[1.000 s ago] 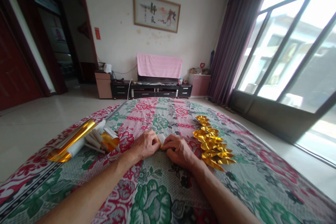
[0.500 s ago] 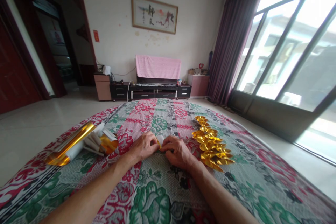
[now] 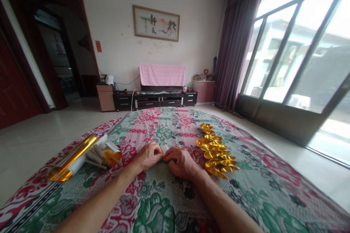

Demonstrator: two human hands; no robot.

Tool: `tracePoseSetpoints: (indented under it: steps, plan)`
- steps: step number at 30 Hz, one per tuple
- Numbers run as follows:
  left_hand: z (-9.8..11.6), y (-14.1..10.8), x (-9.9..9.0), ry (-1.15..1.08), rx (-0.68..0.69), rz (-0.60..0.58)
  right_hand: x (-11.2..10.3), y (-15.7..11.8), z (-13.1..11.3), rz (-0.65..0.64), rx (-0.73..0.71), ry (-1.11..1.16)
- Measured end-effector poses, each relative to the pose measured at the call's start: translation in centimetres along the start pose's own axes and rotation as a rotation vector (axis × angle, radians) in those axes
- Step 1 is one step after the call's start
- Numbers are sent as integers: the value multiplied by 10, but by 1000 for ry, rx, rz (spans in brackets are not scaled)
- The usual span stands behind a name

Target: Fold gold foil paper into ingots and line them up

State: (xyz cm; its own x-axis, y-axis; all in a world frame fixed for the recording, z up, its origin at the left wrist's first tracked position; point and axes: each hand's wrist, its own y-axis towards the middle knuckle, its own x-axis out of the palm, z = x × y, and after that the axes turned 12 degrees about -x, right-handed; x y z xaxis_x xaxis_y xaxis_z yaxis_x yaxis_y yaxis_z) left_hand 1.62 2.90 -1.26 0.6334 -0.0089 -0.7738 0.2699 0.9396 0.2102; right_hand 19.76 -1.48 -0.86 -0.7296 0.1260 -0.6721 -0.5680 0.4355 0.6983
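Both of my hands meet over the middle of the flowered tablecloth [image 3: 161, 184]. My left hand [image 3: 150, 156] is closed, thumb and fingers pinching one side of a small piece of gold foil paper [image 3: 163, 151] whose white back shows. My right hand [image 3: 179, 159] pinches the other side, its fingers curled over the edge. Much of the paper is hidden by the fingers. To the right of my right hand lie several folded gold foil paper pieces [image 3: 216, 151], pointed at the ends and set in overlapping rows.
At the left of the table lie a gold foil roll [image 3: 73, 158], several white paper strips or tubes [image 3: 97, 154] and a loose gold sheet [image 3: 112, 157]. Beyond the table stands a low black cabinet [image 3: 153, 102] with a pink cloth [image 3: 162, 74] above it. Large windows line the right.
The view has tilted up slightly, so the room sits lower. My hands stay together on the foil paper, with only small finger shifts; the folded pieces look unchanged.
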Motion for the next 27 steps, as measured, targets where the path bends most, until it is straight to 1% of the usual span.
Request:
tracePoseSetpoints:
  steps: [9,15,18,23,27]
  plan:
    - [4,-1,-4,-28,16,-46,3,-2,1,10,-2,18]
    - [-1,1,-5,-32,35,-77,3,-2,2,17,1,15]
    - [-1,0,-5,-19,52,-72,3,-2,2,8,6,4]
    - [-1,-2,-3,12,111,-28,1,-1,0,-14,14,-9]
    - [-2,-1,-4,-1,124,-60,0,-1,-1,-17,19,-8]
